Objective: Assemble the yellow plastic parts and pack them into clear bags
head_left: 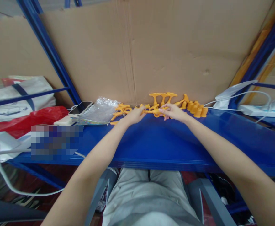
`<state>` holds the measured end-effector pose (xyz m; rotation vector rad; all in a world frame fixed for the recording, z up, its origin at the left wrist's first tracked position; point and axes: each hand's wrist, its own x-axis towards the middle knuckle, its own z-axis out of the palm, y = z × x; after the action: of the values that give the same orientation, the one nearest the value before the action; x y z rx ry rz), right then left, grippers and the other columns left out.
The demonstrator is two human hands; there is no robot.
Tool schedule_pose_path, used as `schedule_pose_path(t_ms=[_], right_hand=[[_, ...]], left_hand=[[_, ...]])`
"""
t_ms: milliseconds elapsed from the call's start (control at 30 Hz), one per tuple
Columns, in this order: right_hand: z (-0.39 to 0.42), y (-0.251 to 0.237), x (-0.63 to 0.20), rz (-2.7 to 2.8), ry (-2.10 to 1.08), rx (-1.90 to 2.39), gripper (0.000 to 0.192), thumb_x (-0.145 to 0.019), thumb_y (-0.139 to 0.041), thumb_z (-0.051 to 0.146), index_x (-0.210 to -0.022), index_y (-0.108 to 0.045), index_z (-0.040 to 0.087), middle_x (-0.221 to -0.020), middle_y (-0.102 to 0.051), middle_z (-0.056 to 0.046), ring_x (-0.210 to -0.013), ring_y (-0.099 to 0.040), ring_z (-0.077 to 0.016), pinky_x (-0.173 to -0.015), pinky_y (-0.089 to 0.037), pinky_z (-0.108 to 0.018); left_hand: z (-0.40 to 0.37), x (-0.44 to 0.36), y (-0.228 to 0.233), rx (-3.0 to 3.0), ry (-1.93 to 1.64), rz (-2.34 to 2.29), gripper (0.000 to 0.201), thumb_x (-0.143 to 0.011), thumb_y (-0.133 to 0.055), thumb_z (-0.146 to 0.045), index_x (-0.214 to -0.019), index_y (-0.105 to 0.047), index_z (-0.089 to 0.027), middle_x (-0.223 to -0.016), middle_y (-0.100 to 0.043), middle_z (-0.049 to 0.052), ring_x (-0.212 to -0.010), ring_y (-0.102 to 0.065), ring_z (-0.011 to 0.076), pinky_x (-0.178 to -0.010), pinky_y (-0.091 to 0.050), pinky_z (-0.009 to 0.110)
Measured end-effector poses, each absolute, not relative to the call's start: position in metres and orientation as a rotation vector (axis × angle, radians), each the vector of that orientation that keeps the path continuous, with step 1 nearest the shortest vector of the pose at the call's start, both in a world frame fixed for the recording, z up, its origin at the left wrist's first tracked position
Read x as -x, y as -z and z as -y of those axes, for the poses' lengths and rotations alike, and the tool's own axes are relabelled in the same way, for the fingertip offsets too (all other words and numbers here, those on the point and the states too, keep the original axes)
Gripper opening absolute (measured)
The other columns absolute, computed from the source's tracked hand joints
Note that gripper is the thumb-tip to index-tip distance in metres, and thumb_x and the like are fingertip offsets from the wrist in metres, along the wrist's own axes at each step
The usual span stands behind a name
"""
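Note:
My left hand [137, 115] is closed around one end of a yellow plastic piece with a ridged shaft [149, 111], held level just above the blue shelf. My right hand [173, 112] pinches near the right end of this piece, its fingers partly covering it. Right behind my hands, several yellow T-shaped pieces [163, 98] lean against the cardboard. A yellow hammer-shaped piece [185, 99] lies beside my right hand, near a group of short yellow cylinders [196, 108]. More yellow pieces [122, 109] lie heaped to the left of my left hand.
The blue shelf [161, 144] has a cardboard back wall [151, 47] and blue uprights [55, 59]. On the left are a clear plastic bag [99, 111], a phone [81, 107], a red bag [43, 117] and a canvas bag [38, 91]. White cables [245, 92] lie at right.

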<state>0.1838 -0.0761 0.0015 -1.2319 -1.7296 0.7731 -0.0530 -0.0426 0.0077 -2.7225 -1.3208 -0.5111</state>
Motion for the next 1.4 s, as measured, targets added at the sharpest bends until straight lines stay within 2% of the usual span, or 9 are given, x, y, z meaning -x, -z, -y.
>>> schedule_pose_path(t_ms=[233,367,567,667,767,900,1067,1200,1400], right_hand=[[0.076,-0.005,-0.194,1.809,-0.998,1.103,0.041,-0.075,-0.082,0.034,-0.098,-0.05,0.021,-0.081,-0.077,-0.003,-0.055,-0.068,-0.0131,-0.055,-0.051,-0.023],[0.078,-0.004,-0.193,1.841,-1.033,1.159,0.034,-0.083,-0.073,0.047,-0.089,-0.058,0.018,-0.077,-0.077,-0.008,-0.05,-0.066,-0.0142,-0.053,-0.053,-0.026],[0.078,-0.001,-0.186,1.775,-1.091,1.25,0.046,-0.09,-0.058,0.06,-0.093,-0.065,0.015,-0.066,-0.073,-0.008,-0.042,-0.061,-0.014,-0.043,-0.048,-0.025],[0.077,-0.001,-0.188,1.803,-1.04,1.267,0.043,-0.091,-0.059,0.057,-0.09,-0.066,0.015,-0.072,-0.075,-0.009,-0.045,-0.062,-0.0127,-0.043,-0.046,-0.023],[0.075,0.0,-0.193,1.808,-1.014,1.197,0.034,-0.085,-0.071,0.048,-0.095,-0.064,0.017,-0.085,-0.078,-0.008,-0.051,-0.065,-0.0116,-0.048,-0.048,-0.022],[0.074,0.002,-0.197,1.723,-1.082,1.13,0.04,-0.078,-0.079,0.037,-0.106,-0.055,0.02,-0.086,-0.078,-0.005,-0.052,-0.064,-0.0107,-0.051,-0.048,-0.022],[0.074,0.003,-0.194,1.684,-1.183,1.114,0.031,-0.085,-0.071,0.046,-0.087,-0.057,0.018,-0.074,-0.076,-0.007,-0.048,-0.062,-0.0109,-0.048,-0.049,-0.022],[0.073,0.004,-0.188,1.616,-1.232,1.158,0.042,-0.092,-0.059,0.056,-0.076,-0.058,0.017,-0.063,-0.072,-0.009,-0.04,-0.057,-0.0118,-0.042,-0.048,-0.023],[0.074,0.004,-0.184,1.594,-1.221,1.182,0.051,-0.091,-0.052,0.065,-0.069,-0.057,0.019,-0.056,-0.069,-0.008,-0.038,-0.054,-0.0127,-0.038,-0.046,-0.024]], left_hand=[[0.042,0.057,0.001,2.763,0.659,1.287,0.021,-0.097,-0.047,-0.03,-0.113,-0.053,-0.018,-0.096,-0.071,0.007,-0.088,-0.069,0.0206,-0.075,-0.049,0.028],[0.04,0.058,0.002,2.777,0.704,1.271,0.017,-0.096,-0.049,-0.033,-0.106,-0.053,-0.019,-0.09,-0.07,0.005,-0.083,-0.068,0.0191,-0.073,-0.048,0.027],[0.041,0.059,0.001,2.763,0.698,1.298,0.02,-0.096,-0.05,-0.037,-0.105,-0.052,-0.019,-0.091,-0.07,0.006,-0.085,-0.068,0.0205,-0.073,-0.047,0.028],[0.04,0.059,0.002,2.768,0.687,1.297,0.021,-0.097,-0.049,-0.039,-0.104,-0.052,-0.02,-0.091,-0.069,0.006,-0.084,-0.068,0.0203,-0.072,-0.047,0.028],[0.041,0.058,0.003,2.767,0.682,1.3,0.021,-0.097,-0.048,-0.04,-0.104,-0.052,-0.02,-0.09,-0.069,0.005,-0.084,-0.068,0.0205,-0.072,-0.047,0.027],[0.044,0.056,0.001,2.729,0.657,1.356,0.024,-0.098,-0.047,-0.04,-0.107,-0.054,-0.019,-0.092,-0.07,0.007,-0.088,-0.069,0.0227,-0.074,-0.048,0.028],[0.048,0.054,0.0,2.686,0.667,1.355,0.028,-0.098,-0.048,-0.041,-0.111,-0.056,-0.018,-0.097,-0.071,0.01,-0.091,-0.069,0.0244,-0.076,-0.048,0.03],[0.047,0.053,0.003,2.668,0.704,1.35,0.029,-0.097,-0.05,-0.043,-0.111,-0.057,-0.018,-0.094,-0.072,0.009,-0.09,-0.069,0.0242,-0.076,-0.048,0.029],[0.049,0.053,0.001,2.659,0.726,1.354,0.028,-0.096,-0.052,-0.044,-0.107,-0.059,-0.018,-0.093,-0.072,0.008,-0.09,-0.069,0.0242,-0.075,-0.047,0.028]])
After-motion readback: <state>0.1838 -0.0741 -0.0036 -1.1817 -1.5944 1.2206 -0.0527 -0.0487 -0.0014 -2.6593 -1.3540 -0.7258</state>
